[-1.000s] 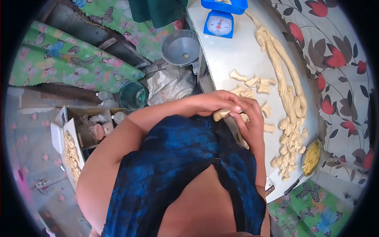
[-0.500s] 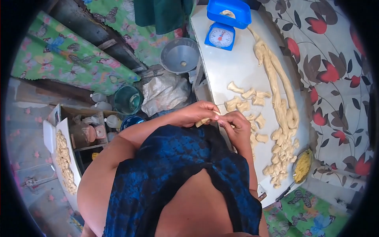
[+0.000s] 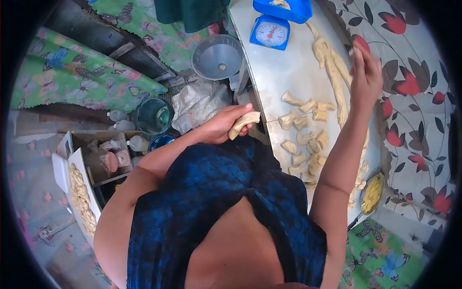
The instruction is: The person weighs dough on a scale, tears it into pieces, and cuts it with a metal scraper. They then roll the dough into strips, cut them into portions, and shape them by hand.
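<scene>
My left hand (image 3: 226,123) is closed around a short strip of dough (image 3: 245,124), in front of my body by the table's near edge. My right hand (image 3: 366,72) is stretched out over the far side of the table, beside a long rope of dough (image 3: 337,86). Its fingers are pressed together, and whatever may be between their tips is too small to make out. Several cut dough pieces (image 3: 301,123) lie loose on the white table (image 3: 269,82). My right forearm hides part of the rope and most of the small dough lumps (image 3: 361,180).
A blue kitchen scale (image 3: 270,32) with a blue pan (image 3: 288,10) holding dough stands at the table's far end. A bowl of yellow filling (image 3: 373,193) sits at the right. Shaped dough pieces (image 3: 81,200) cover a board at the left. A grey basin (image 3: 217,57) is beside the table.
My hands were together at the dough piece and have parted. The right hand has moved up and right across the table; the left keeps the dough strip.
</scene>
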`<state>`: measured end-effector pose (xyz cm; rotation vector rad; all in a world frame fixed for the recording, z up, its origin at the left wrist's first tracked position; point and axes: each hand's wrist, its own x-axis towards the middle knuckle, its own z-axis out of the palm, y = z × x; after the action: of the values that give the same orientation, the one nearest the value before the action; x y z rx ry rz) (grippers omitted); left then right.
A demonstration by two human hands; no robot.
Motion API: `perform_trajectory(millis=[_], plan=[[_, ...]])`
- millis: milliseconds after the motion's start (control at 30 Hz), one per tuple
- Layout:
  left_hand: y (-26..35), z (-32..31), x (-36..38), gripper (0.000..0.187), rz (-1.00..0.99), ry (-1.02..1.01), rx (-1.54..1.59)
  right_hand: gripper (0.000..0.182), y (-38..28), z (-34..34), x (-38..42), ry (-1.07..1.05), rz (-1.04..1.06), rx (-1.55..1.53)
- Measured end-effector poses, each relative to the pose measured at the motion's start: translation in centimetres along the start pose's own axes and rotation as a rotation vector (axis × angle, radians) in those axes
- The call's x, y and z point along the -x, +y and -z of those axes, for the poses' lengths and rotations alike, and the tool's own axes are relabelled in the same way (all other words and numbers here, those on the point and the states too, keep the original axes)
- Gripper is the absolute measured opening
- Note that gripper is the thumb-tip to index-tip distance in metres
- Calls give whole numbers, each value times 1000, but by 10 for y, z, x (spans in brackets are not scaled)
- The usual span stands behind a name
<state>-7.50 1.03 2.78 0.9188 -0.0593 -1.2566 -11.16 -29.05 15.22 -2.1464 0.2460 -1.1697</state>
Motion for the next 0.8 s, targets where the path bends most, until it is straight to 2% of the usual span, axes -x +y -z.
perform_trajectory(millis=[67,133,200,367,433,500,567,600,667,800], plan=[[-1,2,5,33,11,3,2,23,9,-18,-29,-25,69,19],[-3,3,10,33,22,8,5,16,12,-39,-54,-132,-159,-413],[-1,6,14,33,-6,107,-39,17,15,-58,-75,-170,-151,-393],[2,15,28,31,-26,137,-28,20,12,-95,-114,-342,-107,-317],[0,15,33,33,-73,165,-5,24,5,-104,-121,-378,-24,-160],[0,15,34,35,-82,179,-15,23,12,-115,-127,-382,-54,-200],[-1,16,34,35,-100,200,15,22,26,-129,-134,-490,-94,-233],[0,15,33,35,-102,202,15,22,28,-134,-135,-491,-92,-235],[0,12,32,35,-107,186,-13,20,31,-144,-135,-454,46,-97],[-5,6,27,36,-86,173,-32,20,32,-154,-136,-452,81,-89]])
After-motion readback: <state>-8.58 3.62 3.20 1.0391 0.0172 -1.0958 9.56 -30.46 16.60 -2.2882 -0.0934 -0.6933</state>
